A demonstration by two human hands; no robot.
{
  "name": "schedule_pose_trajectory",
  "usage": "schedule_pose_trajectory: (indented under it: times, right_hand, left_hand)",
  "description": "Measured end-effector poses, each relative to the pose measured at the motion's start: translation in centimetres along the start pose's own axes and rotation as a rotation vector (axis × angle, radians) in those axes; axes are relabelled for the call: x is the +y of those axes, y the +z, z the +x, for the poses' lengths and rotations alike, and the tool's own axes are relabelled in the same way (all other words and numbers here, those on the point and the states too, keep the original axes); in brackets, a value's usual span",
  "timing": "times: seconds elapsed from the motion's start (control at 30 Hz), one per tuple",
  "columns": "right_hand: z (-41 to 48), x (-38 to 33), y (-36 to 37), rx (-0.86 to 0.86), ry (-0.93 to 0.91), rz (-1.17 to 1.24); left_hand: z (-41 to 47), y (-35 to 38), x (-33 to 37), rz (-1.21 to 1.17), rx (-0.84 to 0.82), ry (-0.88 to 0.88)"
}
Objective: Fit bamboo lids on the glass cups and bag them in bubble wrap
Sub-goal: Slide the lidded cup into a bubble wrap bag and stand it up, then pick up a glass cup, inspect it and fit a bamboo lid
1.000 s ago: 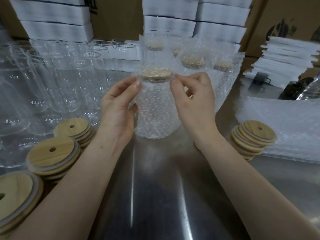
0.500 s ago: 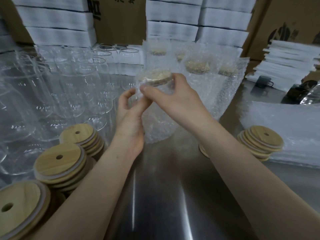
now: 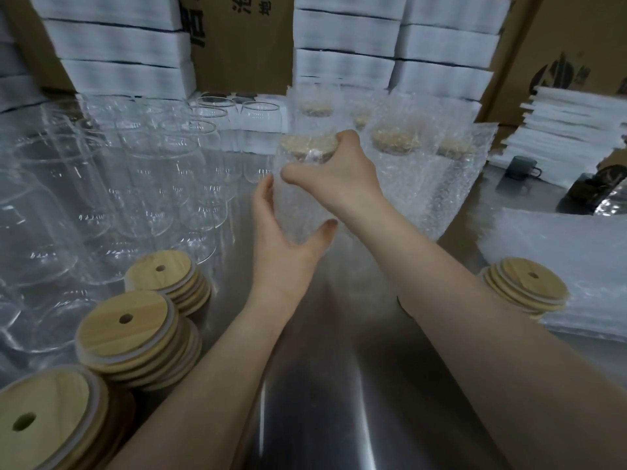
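Note:
A glass cup with a bamboo lid sits inside a bubble wrap bag (image 3: 298,205), held above the steel table (image 3: 339,401). My left hand (image 3: 281,239) cups the lower part of the bagged cup, fingers and thumb round its sides. My right hand (image 3: 336,174) grips the top of the bag over the lid (image 3: 305,145), fingers curled round the rim. Several bagged, lidded cups (image 3: 397,154) stand just behind and to the right. Bare glass cups (image 3: 163,178) crowd the left. Stacks of bamboo lids (image 3: 132,334) lie at the near left, and another lid stack (image 3: 529,286) at the right.
Flat bubble wrap bags (image 3: 556,252) are piled at the right, under and behind the right lid stack. White foam sheet stacks (image 3: 346,39) and cardboard boxes (image 3: 237,39) line the back. A dark mug (image 3: 524,167) stands at the far right.
The bagged cup has been lifted and carried back towards the other bagged cups. My right hand went from pinching the bag mouth to gripping over the lid; my left hand slid down to the cup's base.

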State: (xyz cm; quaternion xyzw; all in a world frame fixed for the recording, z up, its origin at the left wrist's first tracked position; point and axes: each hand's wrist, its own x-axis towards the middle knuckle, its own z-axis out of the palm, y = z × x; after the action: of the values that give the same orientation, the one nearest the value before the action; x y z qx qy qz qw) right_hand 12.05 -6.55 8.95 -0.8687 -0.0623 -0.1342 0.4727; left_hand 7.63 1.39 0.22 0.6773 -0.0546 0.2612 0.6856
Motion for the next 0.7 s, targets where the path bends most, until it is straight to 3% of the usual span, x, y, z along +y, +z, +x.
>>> schedule_pose_trajectory:
  times: [0.17, 0.7]
  right_hand:
    - [4.1, 0.2, 1.3, 0.109, -0.009, -0.027]
    - [11.7, 0.8, 4.0, 0.145, 0.127, -0.17]
  left_hand:
    - [0.0, -0.2, -1.7, 0.425, 0.015, 0.031]
    - [-0.1, -0.3, -2.0, 0.444, -0.034, 0.017]
